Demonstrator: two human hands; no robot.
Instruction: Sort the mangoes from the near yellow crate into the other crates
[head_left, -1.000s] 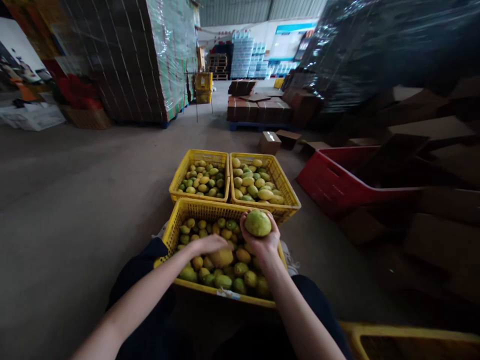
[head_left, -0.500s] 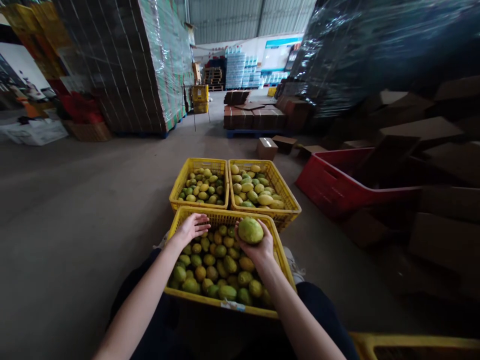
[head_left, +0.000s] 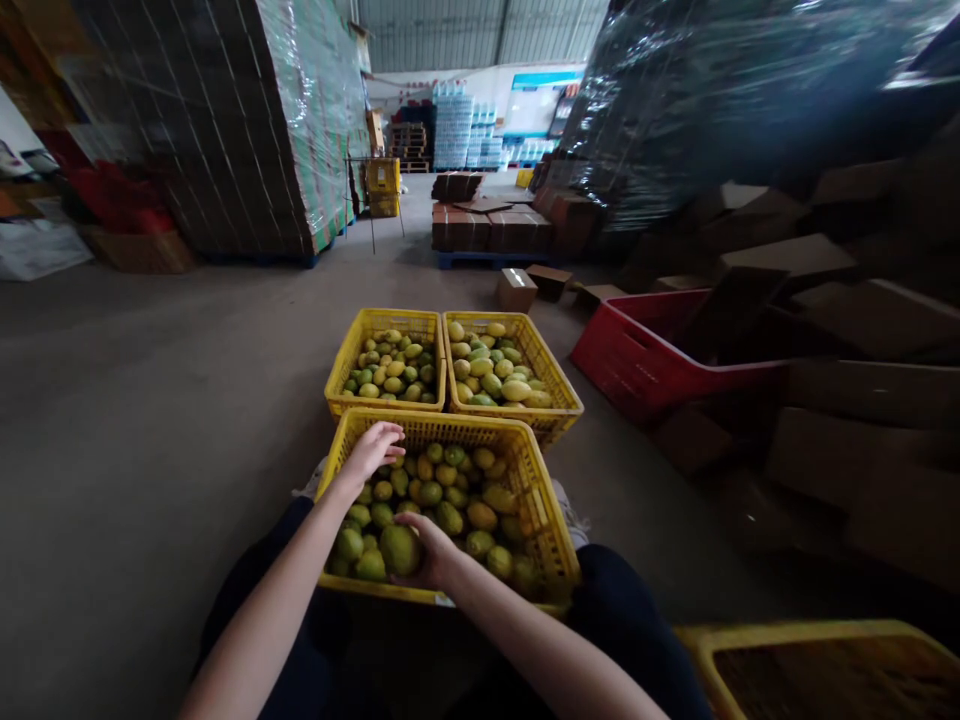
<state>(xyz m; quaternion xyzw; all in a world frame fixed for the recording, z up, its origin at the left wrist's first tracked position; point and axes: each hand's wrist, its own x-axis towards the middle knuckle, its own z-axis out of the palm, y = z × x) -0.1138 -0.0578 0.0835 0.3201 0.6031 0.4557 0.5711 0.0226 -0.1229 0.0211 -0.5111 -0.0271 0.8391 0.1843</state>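
Observation:
In front of me is a yellow plastic crate (head_left: 551, 530), part filled with oval green and yellow fruit (head_left: 448, 517). My right hand (head_left: 431, 555) reaches low into its near left part, with thumb and fingers curled round a large green fruit (head_left: 400, 550). The palm side of that grip is hidden. Over the crate's far left corner hovers my left hand (head_left: 373, 450), its fingers loosely stretched and holding nothing. Both forearms cross the crate's near rim.
Two more yellow crates, a left one (head_left: 330, 385) and a right one (head_left: 574, 405), hold similar fruit just beyond. To the right are a red crate (head_left: 637, 370) and cardboard boxes (head_left: 862, 430). Another yellow crate rim (head_left: 787, 632) shows at bottom right. Wrapped pallet stacks (head_left: 322, 120) stand behind.
My right hand has moved down and left with the large green fruit, from above the crate's right side to its near left. My left hand stays raised over the far left corner.

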